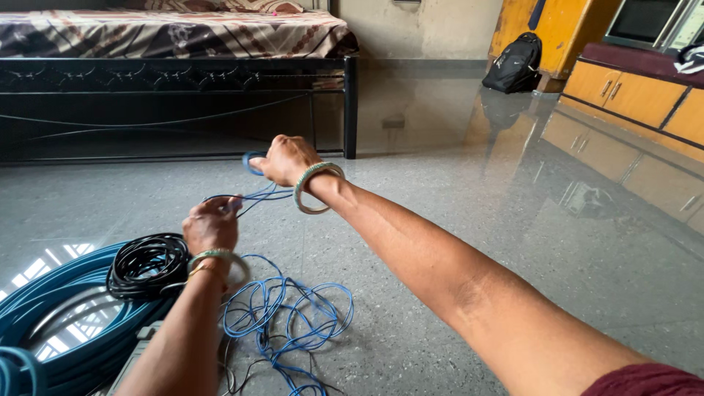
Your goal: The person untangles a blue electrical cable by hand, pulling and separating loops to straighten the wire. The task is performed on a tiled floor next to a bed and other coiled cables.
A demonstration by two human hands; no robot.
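From the head camera: the right hand (pixel 287 159) is stretched out ahead, fist closed around a loop of thin blue wire (pixel 258 194). The left hand (pixel 211 224) sits nearer, fingers pinched shut on the same strand. The wire trails down to a loose blue tangle (pixel 290 319) on the floor (pixel 513 249). Beside it lie a black cable coil (pixel 147 265) and a thick teal coil (pixel 62 323).

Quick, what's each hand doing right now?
Left hand: closed, pinching the thin blue wire.
Right hand: closed around the same blue wire, held out ahead.
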